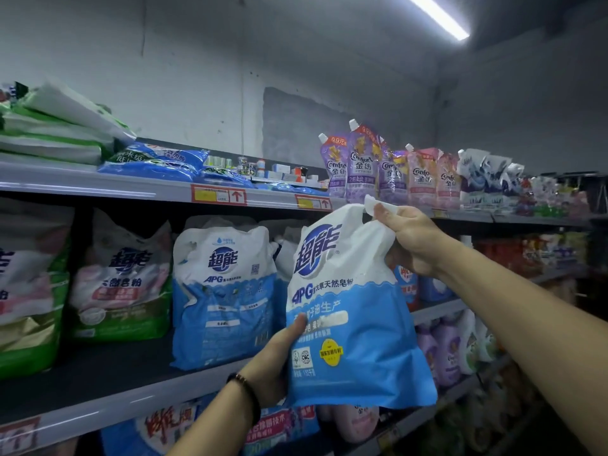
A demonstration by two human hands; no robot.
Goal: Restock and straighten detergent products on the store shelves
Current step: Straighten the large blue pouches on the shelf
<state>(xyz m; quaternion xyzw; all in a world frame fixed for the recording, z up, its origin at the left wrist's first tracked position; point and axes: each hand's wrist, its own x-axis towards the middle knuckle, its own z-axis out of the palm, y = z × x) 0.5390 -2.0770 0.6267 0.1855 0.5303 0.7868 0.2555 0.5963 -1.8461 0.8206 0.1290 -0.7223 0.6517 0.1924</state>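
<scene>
Both hands are up at the shelves with a blue-and-white detergent bag (355,311) held in the air between them, in front of the middle shelf (108,383). The bag carries the brand 超能 in a dark blue oval, then "APG" and 天然皂粉 along the wavy blue edge, with a yellow round sticker and a "CQC" mark lower down.

The right hand (411,238) has the bag by its white top corner beside the cut-out handle, fingers (383,213) pinched together on the plastic. The left hand (273,363) cups the lower left side, thumb pressed flat on the blue front; its other fingers are behind the bag, so how they lie cannot be told. A dark bracelet (246,390) sits on that wrist. The bag hangs tilted, top leaning right.

Just left of it, standing on the middle shelf, is a matching 超能 APG bag (223,291), upright and a bit crumpled. Further left stands a pink-and-green 超能 bag (121,278) reading 天然皂粉.

On the top shelf (98,189), purple Comfort 金纺 pouches (357,159) show "9.9元" at the neck, with pink Comfort pouches (424,176) beside them. Flat blue packs (154,162) lie stacked to the left, green-and-white sacks (56,126) piled beyond. Red and yellow price tags (218,195) with up-arrows are clipped to the shelf edge; their small print is probably prices, but it is too blurred to read.
</scene>
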